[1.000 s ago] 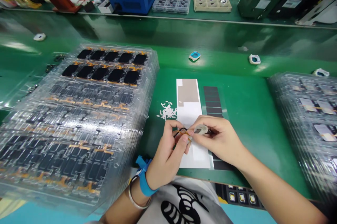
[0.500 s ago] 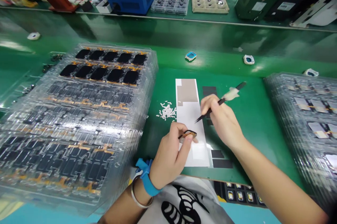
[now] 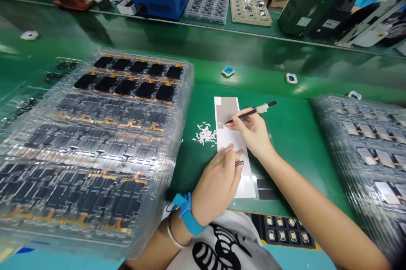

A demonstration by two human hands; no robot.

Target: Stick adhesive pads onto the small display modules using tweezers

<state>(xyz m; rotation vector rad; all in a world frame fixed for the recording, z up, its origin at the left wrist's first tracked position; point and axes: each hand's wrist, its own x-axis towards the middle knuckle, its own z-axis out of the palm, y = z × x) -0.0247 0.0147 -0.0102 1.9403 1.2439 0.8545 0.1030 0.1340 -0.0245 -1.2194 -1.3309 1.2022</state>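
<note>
My left hand (image 3: 218, 183) is closed on a small dark part with an orange flex strip (image 3: 239, 163), held low over the white backing sheet (image 3: 233, 145) on the green mat. My right hand (image 3: 252, 130) pinches black tweezers (image 3: 250, 112) with a white wrap near their rear end. The tweezer tip touches the grey film patch (image 3: 226, 110) at the top of the white sheet. A blue strap and a metal bangle sit on my left wrist.
A tall stack of clear trays (image 3: 95, 134) with dark parts fills the left. Another tray stack (image 3: 364, 143) stands at the right. White scraps (image 3: 205, 133) lie beside the sheet. Small white-framed parts (image 3: 227, 71) rest farther back. Boxes and trays line the far bench.
My right hand moved away from the part and carried the tweezers forward to the grey patch. My left hand lowered with the part and turned so it is mostly hidden.
</note>
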